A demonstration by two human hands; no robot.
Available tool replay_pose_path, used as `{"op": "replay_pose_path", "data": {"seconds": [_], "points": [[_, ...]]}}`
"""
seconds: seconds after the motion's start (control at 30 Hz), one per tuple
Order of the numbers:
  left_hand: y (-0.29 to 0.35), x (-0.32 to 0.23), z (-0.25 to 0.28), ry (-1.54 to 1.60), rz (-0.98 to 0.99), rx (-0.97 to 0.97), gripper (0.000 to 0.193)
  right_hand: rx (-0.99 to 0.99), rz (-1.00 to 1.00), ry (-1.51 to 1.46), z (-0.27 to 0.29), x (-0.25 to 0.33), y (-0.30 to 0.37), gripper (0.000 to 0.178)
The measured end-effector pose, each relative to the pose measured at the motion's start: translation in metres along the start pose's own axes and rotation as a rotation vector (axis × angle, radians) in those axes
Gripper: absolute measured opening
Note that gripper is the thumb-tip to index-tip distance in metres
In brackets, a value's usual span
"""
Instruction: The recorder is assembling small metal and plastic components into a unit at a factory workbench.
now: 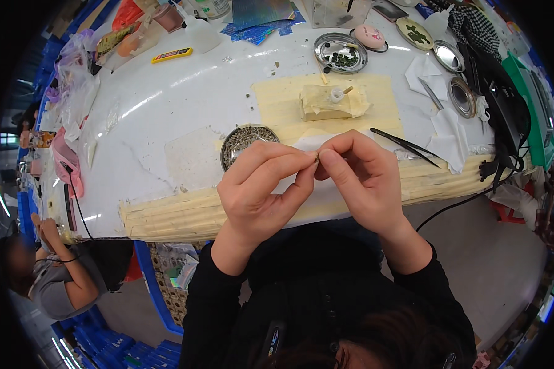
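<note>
Pinching one tiny piece (316, 158) above the tabletop (197, 104), near side, grasping with both grips, left hand (266, 184) and right hand (364, 178). Not making out direction or long axis, too small tbh. Seeing one bowl of grit (222, 152), one pair of tweezers (389, 138).

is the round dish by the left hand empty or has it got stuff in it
Not empty: the round dish holds many small greyish bits. The left hand hides part of it.
</note>
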State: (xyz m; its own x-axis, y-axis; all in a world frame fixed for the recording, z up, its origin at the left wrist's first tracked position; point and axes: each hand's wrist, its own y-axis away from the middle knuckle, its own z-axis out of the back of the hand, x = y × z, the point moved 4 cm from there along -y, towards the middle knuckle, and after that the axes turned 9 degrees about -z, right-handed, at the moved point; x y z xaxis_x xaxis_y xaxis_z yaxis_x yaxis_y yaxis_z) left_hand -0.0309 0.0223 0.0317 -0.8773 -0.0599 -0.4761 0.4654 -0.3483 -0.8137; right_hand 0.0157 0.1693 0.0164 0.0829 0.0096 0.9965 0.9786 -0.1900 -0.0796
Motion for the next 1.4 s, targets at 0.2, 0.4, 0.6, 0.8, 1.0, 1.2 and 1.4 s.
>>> {"op": "replay_pose_path", "data": {"seconds": [0.2, 0.4, 0.6, 0.8, 1.0, 1.2, 1.4], "points": [[0.003, 0.000, -0.002, -0.073, -0.017, 0.004, 0.024, -0.234, 0.551, 0.596, -0.007, 0.018, 0.005, 0.007], [0.000, 0.000, 0.000, 0.082, 0.028, 0.013, 0.023, 0.001, 0.026, 0.061, 0.001, -0.002, 0.000, 0.007], [0.000, 0.000, 0.000, 0.002, -0.001, -0.017, 0.024, -0.046, 0.135, 0.095, 0.000, 0.006, 0.004, 0.011], [0.000, -0.001, 0.002, 0.034, -0.055, -0.021, 0.027, 0.117, -0.220, -0.281, -0.004, 0.000, 0.001, 0.014], [-0.001, -0.002, 0.001, -0.035, -0.077, -0.012, 0.028, 0.118, -0.087, -0.176, 0.001, -0.006, -0.001, 0.013], [0.000, -0.003, 0.000, -0.078, -0.051, -0.005, 0.027, -0.174, 0.465, 0.446, -0.003, 0.016, 0.004, 0.010], [0.000, 0.000, 0.000, 0.008, -0.027, -0.006, 0.027, 0.005, -0.024, -0.051, -0.001, -0.005, 0.001, 0.008]]}}
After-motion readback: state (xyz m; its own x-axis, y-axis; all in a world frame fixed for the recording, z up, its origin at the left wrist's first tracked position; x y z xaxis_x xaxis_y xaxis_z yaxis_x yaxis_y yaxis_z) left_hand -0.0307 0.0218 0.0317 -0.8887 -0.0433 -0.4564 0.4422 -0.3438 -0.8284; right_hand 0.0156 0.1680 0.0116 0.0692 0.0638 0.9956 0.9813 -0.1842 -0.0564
